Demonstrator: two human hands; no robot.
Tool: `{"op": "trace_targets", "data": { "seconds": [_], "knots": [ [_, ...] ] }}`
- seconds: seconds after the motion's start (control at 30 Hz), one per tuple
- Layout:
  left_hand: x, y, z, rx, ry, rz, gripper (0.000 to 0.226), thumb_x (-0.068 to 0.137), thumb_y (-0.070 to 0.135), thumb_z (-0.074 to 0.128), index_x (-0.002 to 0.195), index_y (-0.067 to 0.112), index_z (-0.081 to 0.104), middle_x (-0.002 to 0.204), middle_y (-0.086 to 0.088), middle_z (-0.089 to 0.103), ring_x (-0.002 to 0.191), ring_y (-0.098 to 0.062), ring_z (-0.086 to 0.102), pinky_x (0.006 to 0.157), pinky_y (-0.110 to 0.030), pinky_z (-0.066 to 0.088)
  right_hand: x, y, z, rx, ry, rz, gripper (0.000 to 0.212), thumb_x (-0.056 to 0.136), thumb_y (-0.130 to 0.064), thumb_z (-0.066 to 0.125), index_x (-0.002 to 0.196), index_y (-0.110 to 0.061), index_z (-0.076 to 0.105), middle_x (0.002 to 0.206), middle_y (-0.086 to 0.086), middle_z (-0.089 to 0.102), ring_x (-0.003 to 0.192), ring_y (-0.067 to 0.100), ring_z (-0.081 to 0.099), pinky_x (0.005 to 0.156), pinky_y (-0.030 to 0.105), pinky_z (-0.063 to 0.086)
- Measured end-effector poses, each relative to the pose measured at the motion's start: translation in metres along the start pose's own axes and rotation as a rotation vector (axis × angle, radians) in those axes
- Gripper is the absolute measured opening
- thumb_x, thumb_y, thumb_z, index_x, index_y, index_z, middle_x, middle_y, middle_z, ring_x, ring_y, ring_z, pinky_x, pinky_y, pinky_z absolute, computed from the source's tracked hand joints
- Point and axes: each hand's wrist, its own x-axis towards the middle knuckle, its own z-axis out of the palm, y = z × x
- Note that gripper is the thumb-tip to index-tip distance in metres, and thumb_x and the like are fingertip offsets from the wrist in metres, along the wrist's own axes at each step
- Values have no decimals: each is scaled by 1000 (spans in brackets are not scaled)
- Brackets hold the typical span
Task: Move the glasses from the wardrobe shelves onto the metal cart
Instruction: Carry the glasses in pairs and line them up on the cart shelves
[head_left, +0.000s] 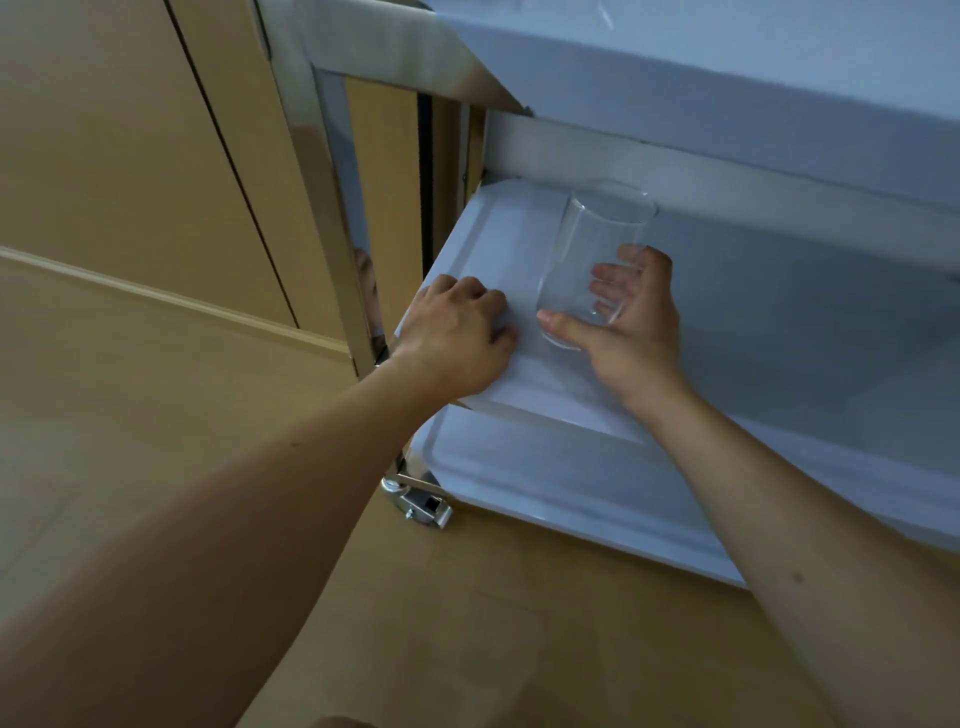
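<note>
Glass (592, 260) in right hand (631, 322) over cart shelf (498, 244)

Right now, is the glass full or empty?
Empty. The glass is clear all the way through: the fingers of the right hand and the cart's middle shelf show through it, with no liquid line.

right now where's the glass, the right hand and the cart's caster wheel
glass (597, 244), head view, on its clear side wall above the fingers
right hand (636, 322), head view, on the palm cupping the glass
caster wheel (418, 501), head view, on its metal bracket at the cart's bottom corner
</note>
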Motion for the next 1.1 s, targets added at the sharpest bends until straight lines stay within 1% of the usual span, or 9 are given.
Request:
{"op": "trace_targets", "data": {
  "seconds": [0.1,0.23,0.37,0.43,0.53,0.63,0.8,0.93,1.1],
  "knots": [
    [1,-1,0,39,-10,11,47,98,51,39,128,23,62,126,-5,60,114,-30,49,98,-40,39,19,3,7,-44,-3,-14,96,58,-24,99,134,-14,41,124,2,61,106,17,64,90,25,53],
    [6,-7,-6,113,-21,75,48,98,57,40,131,28,58,127,-2,56,115,-27,47,87,-39,33,44,7,22,-81,-23,-50,95,60,-26,98,134,-13,40,126,2,59,106,18,64,90,24,53],
    [4,-12,-1,94,30,74,48,97,59,39,129,30,59,126,0,56,112,-27,46,91,-41,35,76,11,42,-104,-44,-80,94,62,-28,97,135,-11,39,128,4,57,107,18,63,93,29,54],
    [4,-14,2,76,43,84,47,97,59,39,128,31,59,126,1,56,112,-26,45,91,-40,34,93,14,54,-122,-46,-91,93,62,-32,96,134,-11,40,129,4,56,108,19,62,94,30,54],
    [5,-17,3,52,51,94,46,97,60,38,128,32,59,127,3,55,110,-24,44,91,-39,32,118,17,70,-156,-57,-99,93,64,-40,94,134,-11,41,130,2,56,109,16,62,93,27,53],
    [5,-18,5,57,58,105,47,98,61,36,127,32,59,126,4,55,108,-23,43,91,-39,33,142,19,84,-182,-63,-99,90,66,-40,93,135,-11,42,130,0,55,108,13,60,91,23,51],
    [5,-17,5,63,67,106,44,99,58,36,124,31,59,124,3,53,107,-24,43,92,-40,34,173,25,102,-190,-44,-102,85,66,-42,92,130,-12,45,127,0,56,109,14,59,93,28,53],
    [6,-17,6,68,88,105,44,98,58,36,122,30,60,122,2,54,105,-24,43,92,-41,35,195,30,115,-173,2,-84,86,63,-44,93,129,-14,46,124,-1,57,108,14,60,94,29,53],
    [6,-19,8,69,90,107,44,99,58,36,123,31,60,123,3,54,107,-23,43,91,-40,34,205,37,124,-153,39,-62,87,60,-49,92,127,-14,48,122,0,58,107,15,60,97,31,54]
  ]
}}
